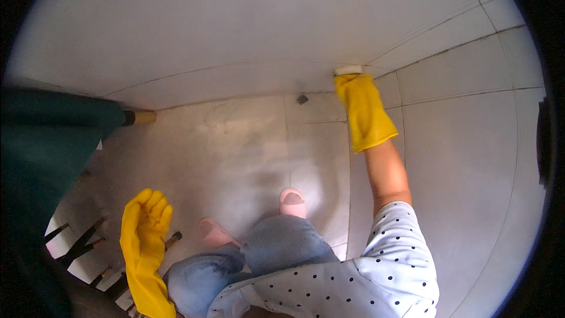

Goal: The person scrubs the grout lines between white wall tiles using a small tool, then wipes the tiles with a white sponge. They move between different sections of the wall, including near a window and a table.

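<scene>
Item 1: R hand point(365, 109), yellow-gloved, upper R of frame: pressing a white pad point(348, 70) to the wall point(235, 23); seemingly clamping it, grip part hidden.
Item 2: L hand point(150, 212), gloved likewise, lower L: hanging well apart, fingers half-curled, holding nothing.
Method: doing this well is calling for pad flat, firm even pressure, edge following the joint.
Surface: side wall point(459, 147), R, showing pale tiles w/ dark joints point(441, 53).
Room: pale floor point(223, 135) bearing dark scrap point(302, 100), upper ctr.; green cloth point(53, 135) draping L; pink slippers point(292, 205) resting lower ctr.
</scene>
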Demonstrator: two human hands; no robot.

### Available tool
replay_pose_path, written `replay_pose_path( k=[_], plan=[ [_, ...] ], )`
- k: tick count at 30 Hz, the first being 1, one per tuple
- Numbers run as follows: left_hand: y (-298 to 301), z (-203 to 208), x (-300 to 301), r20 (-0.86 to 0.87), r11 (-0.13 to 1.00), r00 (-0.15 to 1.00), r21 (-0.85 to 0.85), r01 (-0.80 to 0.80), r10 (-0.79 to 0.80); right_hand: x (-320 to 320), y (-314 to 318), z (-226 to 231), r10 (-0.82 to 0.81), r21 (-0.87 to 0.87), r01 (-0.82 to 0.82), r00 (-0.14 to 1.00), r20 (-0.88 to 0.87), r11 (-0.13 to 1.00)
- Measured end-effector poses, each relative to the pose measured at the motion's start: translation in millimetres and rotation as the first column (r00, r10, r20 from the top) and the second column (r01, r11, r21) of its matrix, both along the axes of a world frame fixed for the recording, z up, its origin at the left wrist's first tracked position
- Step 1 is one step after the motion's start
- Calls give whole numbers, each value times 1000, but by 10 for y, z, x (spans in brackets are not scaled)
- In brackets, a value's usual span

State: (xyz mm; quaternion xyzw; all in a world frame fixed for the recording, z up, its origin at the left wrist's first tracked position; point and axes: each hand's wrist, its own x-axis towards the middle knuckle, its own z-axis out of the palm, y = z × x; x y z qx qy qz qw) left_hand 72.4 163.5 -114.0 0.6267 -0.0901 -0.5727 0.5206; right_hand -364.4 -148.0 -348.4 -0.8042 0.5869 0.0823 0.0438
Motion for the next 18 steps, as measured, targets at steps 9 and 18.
replay_pose_path(
  k=[9, 18],
  plan=[
    [-26, 56, -216, 39, 986, 989, -85, 144, -141, 2952, 412, 161, 627, -116, -654, 753, -203, 748],
    [122, 93, -88, 87, 986, 996, -159, 44, -30, 2965, 615, 1226, -643, 396, -917, -330, -691, 44]
  ],
)
